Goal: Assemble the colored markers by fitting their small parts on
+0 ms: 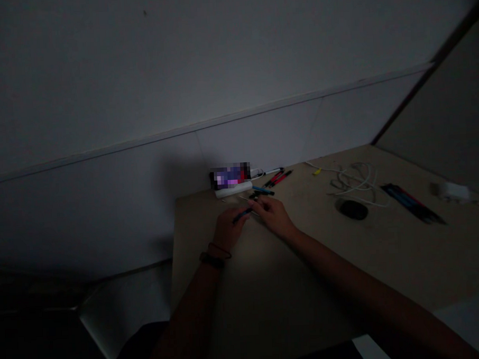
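My left hand [229, 226], with a dark band and a red cord at its wrist, is closed on a dark blue pen [241, 215]. At the pen's far end my right hand [271, 214] is closed too, its fingertips pinching there; the dim light hides exactly what part they grip. Just beyond my fingers lie a blue pen [262, 190] and some small black pieces [256, 195]. A lit phone [229, 177] leans near the wall behind a white bar-shaped object [234, 189].
Red and black pens [281, 177] lie behind my right hand. On the right of the table [315, 282] are a coiled white cable [356, 182], a black mouse [354, 210], a row of dark pens [413, 203] and a white adapter [454, 192]. A wall [144, 178] borders the back.
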`<state>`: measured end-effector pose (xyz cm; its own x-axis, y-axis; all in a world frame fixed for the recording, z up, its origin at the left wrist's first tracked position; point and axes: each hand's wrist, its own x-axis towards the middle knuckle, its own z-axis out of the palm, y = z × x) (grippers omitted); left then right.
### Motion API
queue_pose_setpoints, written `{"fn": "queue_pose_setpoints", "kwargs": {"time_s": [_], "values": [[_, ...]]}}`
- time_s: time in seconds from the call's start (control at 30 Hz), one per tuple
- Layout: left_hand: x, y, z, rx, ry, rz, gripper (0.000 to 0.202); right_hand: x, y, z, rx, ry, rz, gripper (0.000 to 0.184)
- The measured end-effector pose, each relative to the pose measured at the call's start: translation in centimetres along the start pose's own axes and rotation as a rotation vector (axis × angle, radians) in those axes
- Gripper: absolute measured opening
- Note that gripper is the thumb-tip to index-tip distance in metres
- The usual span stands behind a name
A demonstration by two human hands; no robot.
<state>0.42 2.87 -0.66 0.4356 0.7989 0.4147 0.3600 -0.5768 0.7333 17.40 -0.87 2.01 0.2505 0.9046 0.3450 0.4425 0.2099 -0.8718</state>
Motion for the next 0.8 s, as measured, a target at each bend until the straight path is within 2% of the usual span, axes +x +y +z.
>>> {"fn": "queue_pose_setpoints", "kwargs": {"time_s": [0.17, 0.33, 0.63, 0.7, 0.8], "values": [[0.01, 0.18, -0.01, -0.041, 0.012, -0.045, 0.022, -0.12, 0.01, 0.03, 0.105, -0.037, 0.031, 0.043], [-0.08, 0.30, -0.11, -0.083, 0.010, -0.056, 0.023, -0.09, -0.17, -0.01, 0.160, -0.075, 0.007, 0.041], [-0.06, 0.23, -0.11, -0.079, 0.021, -0.058, 0.023, 0.20, -0.32, 0.22, 0.233, -0.009, 0.109, 0.049], [-0.05, 0.35, -0.16, -0.082, 0.020, -0.067, 0.021, 0.21, -0.36, 0.14, 0.246, -0.032, 0.104, 0.046], [-0.03, 0.57, -0.27, -0.087, 0.022, -0.078, 0.019, 0.16, -0.23, 0.04, 0.273, -0.079, 0.094, 0.051]]}}
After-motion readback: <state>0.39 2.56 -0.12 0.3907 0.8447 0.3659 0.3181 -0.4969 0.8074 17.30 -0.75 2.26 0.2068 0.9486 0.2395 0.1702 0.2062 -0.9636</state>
